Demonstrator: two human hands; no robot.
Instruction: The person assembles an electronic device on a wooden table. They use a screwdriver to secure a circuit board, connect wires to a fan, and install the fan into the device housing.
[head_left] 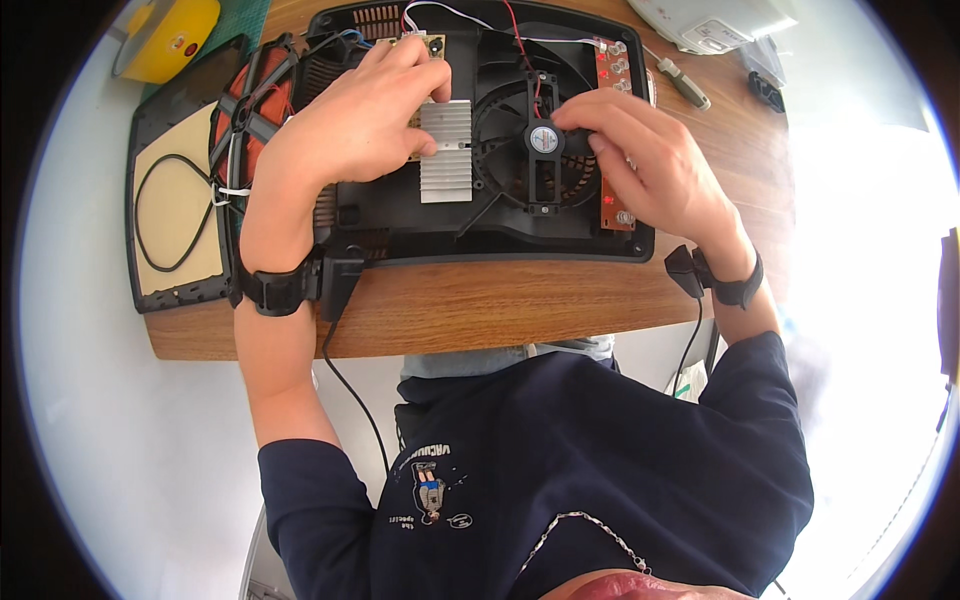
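A black plastic appliance housing (pixel 420 240) lies open on the table before me, insides facing up. My left hand (pixel 365 115) is over its left half, fingers bent around a circuit board (pixel 437 46) and thumb against the silver finned heat sink (pixel 446 175); the hand hides much of the board. On the right, my right hand (pixel 650 150) grips a black cooling fan (pixel 545 140) beside its round labelled hub, with thumb and forefinger bent at the blades. The fan sits in its round opening. Red and white wires (pixel 515 30) run along the housing's far side.
A narrow reddish board (pixel 617 215) with small lamps lines the housing's right side. At left are a coil (pixel 262 90) and a black frame with a beige panel (pixel 180 225). A screwdriver (pixel 684 84), a white appliance (pixel 710 25) and a yellow object (pixel 180 35) stand farther back.
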